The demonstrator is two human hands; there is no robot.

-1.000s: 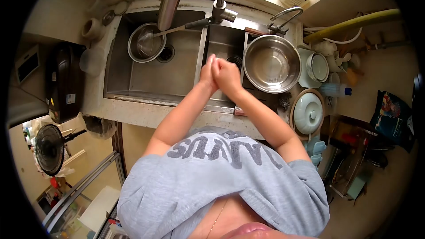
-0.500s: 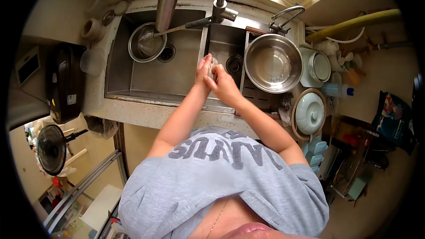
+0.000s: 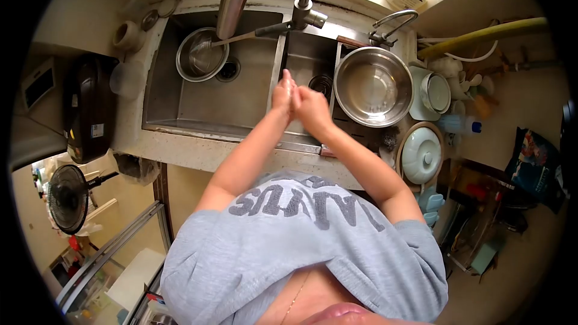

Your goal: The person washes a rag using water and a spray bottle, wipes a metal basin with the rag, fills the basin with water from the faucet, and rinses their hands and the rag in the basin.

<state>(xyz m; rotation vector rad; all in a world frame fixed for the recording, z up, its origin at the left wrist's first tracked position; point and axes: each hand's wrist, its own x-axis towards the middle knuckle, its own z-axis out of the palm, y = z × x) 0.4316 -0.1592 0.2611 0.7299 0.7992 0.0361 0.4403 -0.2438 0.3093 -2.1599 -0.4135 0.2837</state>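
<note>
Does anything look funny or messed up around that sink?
No spill shows around the left hand or right hand. But a strainer sits in the metal bowl in the left basin, its long handle sticking out past the edge toward the tap, so it looks a bit lopsided.

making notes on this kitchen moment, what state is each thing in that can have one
Left hand: fingers pointing forward, against the right hand
Right hand: fingers curled
Strainer: lying in the small steel bowl, handle over its rim
Small steel bowl: upright
Large steel bowl: upright, water inside cannot be told
Small tap: no stream visible
Pale lid: knob up
Fan: running or not, unclear
</note>
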